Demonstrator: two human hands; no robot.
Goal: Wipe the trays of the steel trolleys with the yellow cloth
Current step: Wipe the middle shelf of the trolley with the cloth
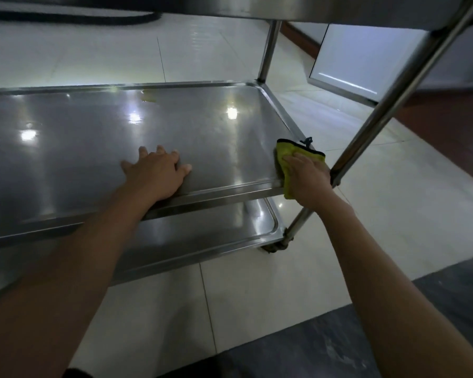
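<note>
Steel trolley, seen from above and close: its middle tray (93,137) fills most of the view, with light spots reflected on the metal and a small yellowish smear (149,98) near the far rim. The left hand (156,173) lies flat on the tray near its front edge, palm down, fingers straight and spread apart, holding nothing. The right hand (307,177) presses the yellow cloth (292,155) onto the tray's front right corner, fingers straight and close together on top of the fabric. The cloth is folded, with a dark trimmed edge and a small dark loop at its far side, and one end hangs over the tray's front rim beside the wrist. Just right of the cloth a slanted steel post (393,99) rises to the top tray (339,9), seen only from below. The bottom tray (216,230) shows under the middle one, with what looks like a caster (273,245) at its corner, though it is dark there. Pale floor tiles (257,282) lie beneath
</note>
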